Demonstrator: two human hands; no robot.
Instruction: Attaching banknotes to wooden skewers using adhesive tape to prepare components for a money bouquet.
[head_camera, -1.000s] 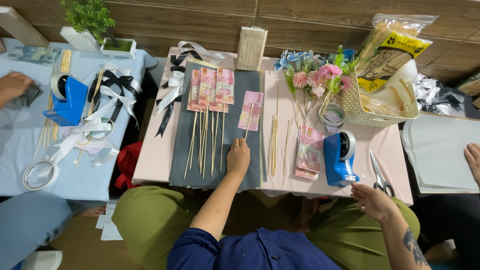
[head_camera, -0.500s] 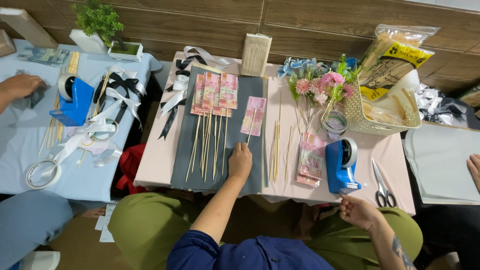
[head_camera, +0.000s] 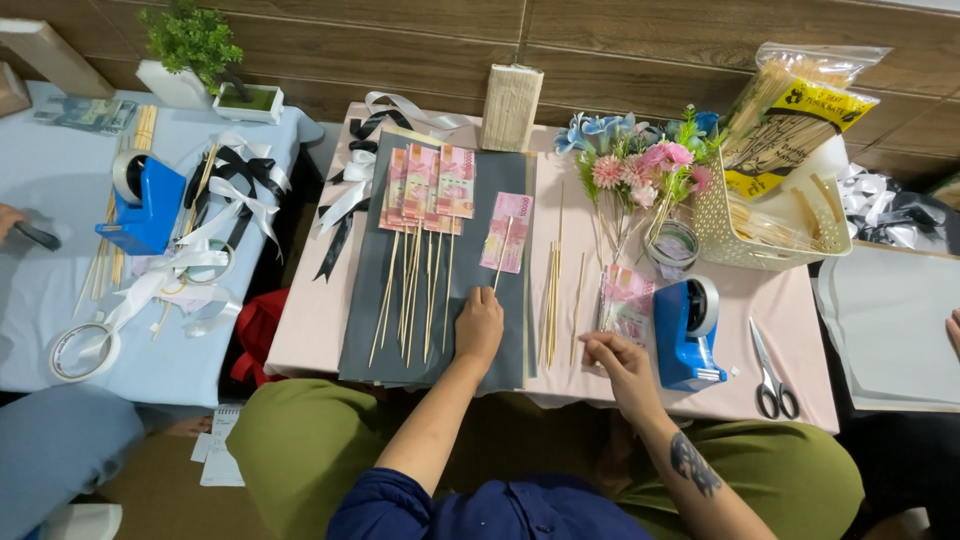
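1. So far, several banknotes (head_camera: 430, 185) are seen fixed on skewers (head_camera: 410, 290), laid in a fan on the dark sheet (head_camera: 500, 340), centre frame.
2. One more note on a stick (head_camera: 507, 232) lies apart, right of the fan.
3. Loose skewers (head_camera: 552, 290) and a note stack (head_camera: 625, 305) are left unjoined.
4. Left hand (head_camera: 479, 325) is pressed flat, open, on the sheet, just below the fan.
5. Right hand (head_camera: 620, 362) is loosely curled at the stack's lower edge; a grip cannot be told.

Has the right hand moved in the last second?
Yes. The right hand has come up from below the table edge onto the table, left of the blue tape dispenser, by the loose sticks.
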